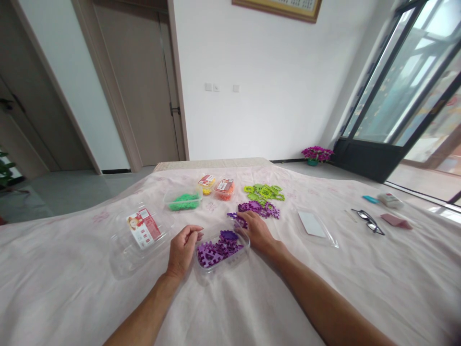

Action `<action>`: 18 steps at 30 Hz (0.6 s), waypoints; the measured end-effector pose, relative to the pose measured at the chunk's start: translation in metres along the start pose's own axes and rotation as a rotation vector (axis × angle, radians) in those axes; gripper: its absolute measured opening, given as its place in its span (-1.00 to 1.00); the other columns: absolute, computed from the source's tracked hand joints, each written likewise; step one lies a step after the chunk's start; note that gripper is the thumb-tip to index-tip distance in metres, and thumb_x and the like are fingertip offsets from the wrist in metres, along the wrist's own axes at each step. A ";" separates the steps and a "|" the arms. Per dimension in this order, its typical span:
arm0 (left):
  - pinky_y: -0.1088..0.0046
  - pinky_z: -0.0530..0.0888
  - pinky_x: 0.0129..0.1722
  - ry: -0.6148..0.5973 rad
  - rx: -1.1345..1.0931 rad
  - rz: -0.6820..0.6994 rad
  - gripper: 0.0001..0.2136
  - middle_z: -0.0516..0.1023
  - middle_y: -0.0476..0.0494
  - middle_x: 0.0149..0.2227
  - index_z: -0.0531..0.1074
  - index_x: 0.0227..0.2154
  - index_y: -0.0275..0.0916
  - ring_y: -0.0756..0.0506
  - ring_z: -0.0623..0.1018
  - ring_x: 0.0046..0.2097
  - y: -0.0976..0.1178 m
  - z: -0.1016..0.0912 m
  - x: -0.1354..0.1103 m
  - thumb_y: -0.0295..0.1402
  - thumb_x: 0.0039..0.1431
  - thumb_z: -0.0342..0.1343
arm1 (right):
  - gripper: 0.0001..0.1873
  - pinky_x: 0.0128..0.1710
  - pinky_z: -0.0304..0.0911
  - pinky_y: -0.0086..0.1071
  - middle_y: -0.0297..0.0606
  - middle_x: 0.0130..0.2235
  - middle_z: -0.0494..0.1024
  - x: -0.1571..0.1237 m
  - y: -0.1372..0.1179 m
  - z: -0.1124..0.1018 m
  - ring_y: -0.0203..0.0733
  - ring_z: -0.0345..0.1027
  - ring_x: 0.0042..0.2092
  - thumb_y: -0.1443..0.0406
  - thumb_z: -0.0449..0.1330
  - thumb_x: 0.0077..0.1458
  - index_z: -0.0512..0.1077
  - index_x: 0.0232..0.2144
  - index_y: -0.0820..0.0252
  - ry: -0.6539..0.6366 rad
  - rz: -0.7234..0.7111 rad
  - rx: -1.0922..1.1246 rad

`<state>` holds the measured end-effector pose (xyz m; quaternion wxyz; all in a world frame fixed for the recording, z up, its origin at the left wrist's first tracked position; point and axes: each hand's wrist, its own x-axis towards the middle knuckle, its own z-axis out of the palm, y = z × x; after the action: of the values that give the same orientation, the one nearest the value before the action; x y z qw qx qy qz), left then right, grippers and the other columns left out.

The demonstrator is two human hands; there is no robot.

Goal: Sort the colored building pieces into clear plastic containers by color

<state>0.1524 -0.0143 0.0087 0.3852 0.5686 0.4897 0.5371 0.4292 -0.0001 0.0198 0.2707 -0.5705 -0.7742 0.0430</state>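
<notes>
An open clear tub (206, 270) is set midway between the left and right edges of the cloth (230, 312), and purple pieces (216, 253) are heaped inside it. Beside the tub's left wall the left hand (183, 249) is placed, its fingers curled together in a loose fist (whether the wall is touched cannot be told). By the right hand (258, 230), a purple toothed piece (236, 219) is pinched at the fingertips, just left of the knuckles and above the tub's far rim. Just beyond that hand, towards the cloth's far edge, a purple pile (260, 209) is spread, backed by a lime-green pile (264, 192). Towards the left edge a labelled clear container (143, 228) is laid; nearer the right edge, glasses (368, 222) are seen resting on the cloth
</notes>
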 end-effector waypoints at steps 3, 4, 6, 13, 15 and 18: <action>0.30 0.53 -0.16 -0.016 -0.004 -0.015 -0.74 0.66 -0.16 -0.35 0.53 -0.24 -0.26 -0.18 0.65 -0.24 -0.001 -0.001 0.000 -0.22 0.13 0.06 | -0.48 0.08 0.24 -0.23 -0.05 0.05 0.48 0.009 0.000 0.006 -0.03 0.36 0.05 0.13 0.26 0.20 0.40 0.16 0.19 -0.005 -0.007 -0.022; 0.30 0.53 -0.16 -0.021 -0.004 -0.019 -0.73 0.66 -0.16 -0.35 0.53 -0.24 -0.26 -0.18 0.65 -0.23 -0.001 -0.001 0.000 -0.22 0.13 0.06 | -0.45 0.10 0.23 -0.23 -0.03 0.08 0.47 0.014 0.000 0.008 -0.03 0.35 0.07 0.12 0.25 0.21 0.36 0.19 0.21 -0.014 -0.017 -0.040; 0.30 0.52 -0.16 -0.020 -0.004 -0.021 -0.73 0.66 -0.16 -0.35 0.54 -0.24 -0.26 -0.17 0.64 -0.23 0.000 -0.001 -0.001 -0.21 0.13 0.06 | -0.40 0.16 0.18 -0.21 0.04 0.16 0.42 0.024 0.001 0.011 0.00 0.30 0.15 0.12 0.20 0.25 0.28 0.25 0.25 -0.034 -0.029 -0.086; 0.32 0.53 -0.17 -0.029 -0.007 -0.019 -0.73 0.65 -0.15 -0.34 0.55 -0.25 -0.25 -0.16 0.64 -0.24 -0.001 0.000 0.000 -0.20 0.14 0.07 | -0.48 0.19 0.07 -0.19 0.03 0.07 0.52 0.052 0.011 0.013 0.03 0.31 0.14 0.19 0.19 0.25 0.35 0.19 0.30 -0.192 0.025 -0.208; 0.32 0.53 -0.17 -0.036 -0.002 -0.024 -0.73 0.65 -0.15 -0.34 0.55 -0.24 -0.25 -0.16 0.64 -0.23 -0.003 0.000 0.000 -0.20 0.15 0.06 | -0.46 0.16 0.09 -0.21 0.03 0.08 0.50 0.052 0.011 0.014 0.04 0.28 0.14 0.16 0.23 0.22 0.36 0.19 0.28 -0.178 0.048 -0.224; 0.32 0.52 -0.16 -0.049 0.004 -0.029 -0.72 0.66 -0.15 -0.31 0.54 -0.22 -0.25 -0.16 0.64 -0.21 -0.006 -0.001 0.001 -0.19 0.17 0.05 | -0.43 0.12 0.12 -0.23 0.02 0.05 0.50 0.048 0.009 0.013 0.04 0.29 0.10 0.12 0.25 0.19 0.39 0.18 0.27 -0.151 0.068 -0.227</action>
<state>0.1505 -0.0126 0.0033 0.4037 0.5752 0.4894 0.5164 0.4216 0.0496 0.0230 0.1437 -0.6185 -0.7725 0.0068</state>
